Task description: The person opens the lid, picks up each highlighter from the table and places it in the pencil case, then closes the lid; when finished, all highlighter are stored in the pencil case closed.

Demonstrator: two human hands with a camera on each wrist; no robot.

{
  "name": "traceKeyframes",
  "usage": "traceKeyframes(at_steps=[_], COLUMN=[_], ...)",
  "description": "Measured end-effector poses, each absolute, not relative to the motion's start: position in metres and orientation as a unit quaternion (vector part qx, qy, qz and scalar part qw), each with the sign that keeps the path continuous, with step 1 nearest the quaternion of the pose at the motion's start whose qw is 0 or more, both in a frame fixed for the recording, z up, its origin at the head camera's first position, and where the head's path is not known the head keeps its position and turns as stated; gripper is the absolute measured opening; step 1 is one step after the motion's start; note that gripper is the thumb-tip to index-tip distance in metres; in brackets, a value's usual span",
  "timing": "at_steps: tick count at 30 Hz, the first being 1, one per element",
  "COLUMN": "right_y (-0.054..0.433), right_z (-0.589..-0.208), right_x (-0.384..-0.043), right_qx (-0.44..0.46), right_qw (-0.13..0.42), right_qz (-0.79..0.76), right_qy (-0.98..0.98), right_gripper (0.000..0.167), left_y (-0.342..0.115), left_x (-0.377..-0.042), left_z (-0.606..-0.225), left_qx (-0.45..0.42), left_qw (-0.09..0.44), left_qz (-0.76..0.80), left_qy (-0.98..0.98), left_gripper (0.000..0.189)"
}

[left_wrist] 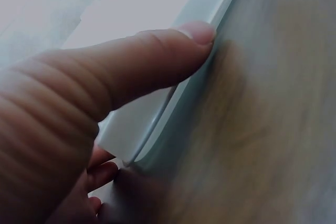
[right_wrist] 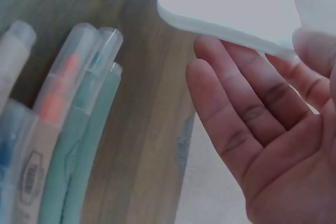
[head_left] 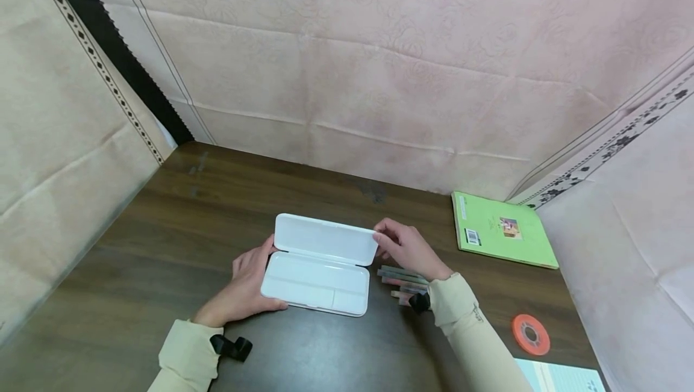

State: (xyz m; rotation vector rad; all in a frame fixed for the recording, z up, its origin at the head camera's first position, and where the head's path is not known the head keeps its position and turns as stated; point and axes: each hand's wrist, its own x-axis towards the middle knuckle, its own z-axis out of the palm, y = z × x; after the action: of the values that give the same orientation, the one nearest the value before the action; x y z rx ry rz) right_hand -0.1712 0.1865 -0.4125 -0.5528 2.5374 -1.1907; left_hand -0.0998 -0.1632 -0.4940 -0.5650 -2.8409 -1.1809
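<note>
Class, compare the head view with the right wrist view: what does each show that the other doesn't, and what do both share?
Head view only: the left hand, a green book, an orange ring, and a pale blue item cut off at the bottom edge.
Right wrist view only: the palm of the right hand and the dark print on one marker.
Both: that hand, the white case and several markers.

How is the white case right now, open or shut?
Open: the lid of the white case is swung back, exposing the interior. The right hand pinches the lid's corner; the left hand grips the case.
</note>
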Motion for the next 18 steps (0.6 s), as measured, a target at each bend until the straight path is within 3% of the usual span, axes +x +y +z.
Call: traceKeyframes(at_steps=[10, 18], right_y=[0.192, 0.234], right_z=[-0.416, -0.408], right_x=[-0.178, -0.167], right_qx=[-0.157, -0.2], right_qw=[0.128, 0.093], right_qz=[-0.403, -0.273], right_qy=[0.893, 0.936], right_gripper=[0.016, 0.021], left_y=[-0.16, -0.161], left_x=[-0.1, -0.099], left_z=[-0.496, -0.492], left_qx=[-0.182, -0.174], left_qw=[0.0, -0.006], left_qz=[-0.358, -0.348], left_qy=[-0.916, -0.921], left_gripper=[0.13, 0.129])
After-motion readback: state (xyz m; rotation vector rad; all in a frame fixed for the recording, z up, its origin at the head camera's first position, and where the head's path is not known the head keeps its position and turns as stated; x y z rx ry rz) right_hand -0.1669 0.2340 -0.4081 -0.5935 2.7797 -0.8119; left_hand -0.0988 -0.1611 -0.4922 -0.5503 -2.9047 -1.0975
